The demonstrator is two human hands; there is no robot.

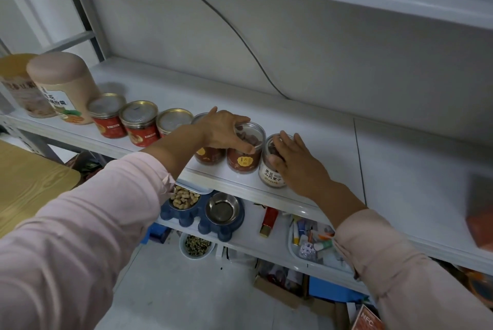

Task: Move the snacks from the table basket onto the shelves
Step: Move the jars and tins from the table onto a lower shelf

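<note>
A row of snack jars lines the front of the white shelf (pixel 333 142). My left hand (pixel 224 130) grips the rim of a clear jar with a red label (pixel 245 161), which stands on the shelf. Beside it, my right hand (pixel 296 161) wraps a clear jar with a white label (pixel 272 176), also standing on the shelf. Another red-label jar (pixel 209 157) sits partly hidden under my left wrist. Left of that stand three gold-lidded red jars (pixel 138 122) and two tall canisters (pixel 62 86). The table basket is out of view.
A wooden table corner (pixel 29 185) lies at the left. The lower shelf holds a blue double pet bowl (pixel 205 212) with peanuts, a red box (pixel 269 221) and a tray of small items (pixel 312 244). A dark cable (pixel 240 36) runs down the back wall. An orange box (pixel 480 212) sits at the right.
</note>
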